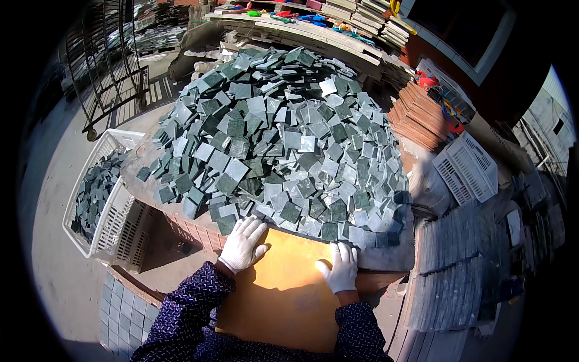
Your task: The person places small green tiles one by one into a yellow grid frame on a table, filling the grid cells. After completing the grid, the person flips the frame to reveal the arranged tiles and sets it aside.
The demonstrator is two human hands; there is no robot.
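Observation:
A flat yellow board (283, 289) lies in front of me, its near end against my body and its far edge against a heap of small square green-grey stone tiles (283, 139). My left hand (243, 244), in a white glove, rests at the board's far left corner. Its fingers stretch toward the nearest tiles, with the thumb apart over the board. At the far right corner lies my right hand (339, 267), also gloved, fingers extended forward and thumb pointing inward over the board. What the fingertips touch is partly hidden.
A white plastic crate (108, 235) of tiles stands at left, beside a sheet of mounted square tiles (123, 311). Stacked grey tile sheets (452, 265) fill the right, near another white crate (467, 169) and reddish stacked sheets (416, 114). A metal rack trolley (108, 66) stands far left.

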